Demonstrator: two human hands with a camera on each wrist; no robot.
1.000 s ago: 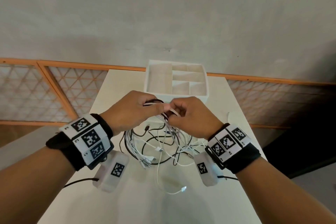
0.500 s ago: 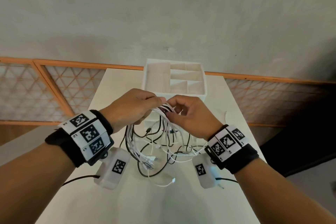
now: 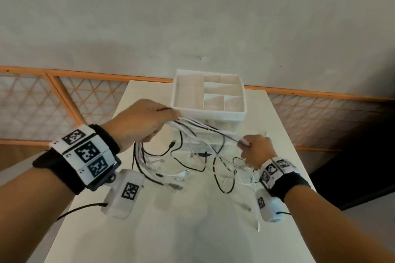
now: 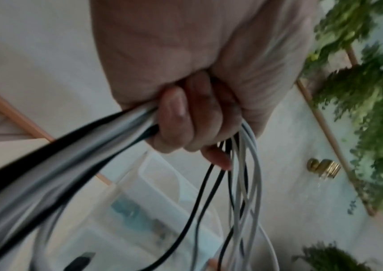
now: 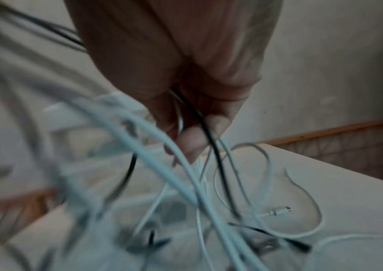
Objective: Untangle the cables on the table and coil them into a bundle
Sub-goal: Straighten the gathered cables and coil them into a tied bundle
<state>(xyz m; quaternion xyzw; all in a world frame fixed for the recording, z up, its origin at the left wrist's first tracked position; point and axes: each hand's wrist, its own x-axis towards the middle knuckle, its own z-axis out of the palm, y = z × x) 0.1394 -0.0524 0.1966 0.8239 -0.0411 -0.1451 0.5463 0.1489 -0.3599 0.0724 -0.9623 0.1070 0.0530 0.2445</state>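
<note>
The left hand (image 3: 142, 123) is fisted round a thick sheaf of black and white cables (image 3: 192, 149), fingers (image 4: 174, 117) curled tight, strands leaving both sides of the fist. The right hand (image 3: 257, 151), lower and off to the side, pinches a few of the same strands, one black and some white, between thumb and fingertips (image 5: 195, 141). Between the two hands the cables run fairly taut, passing just in front of the white drawer organiser (image 3: 209, 96).

Below that span the rest hangs in slack, crossing loops, with several plug ends (image 3: 183, 174) trailing onto the white table (image 3: 192, 230).

The risk, I'd say, is pulling the hands further apart while those lower loops are crossed: that would likely cinch a knot instead of freeing it. A dragged plug could also snag in a loop or catch on the organiser's edge. Nothing is coiled yet; it looks mid-untangle.
</note>
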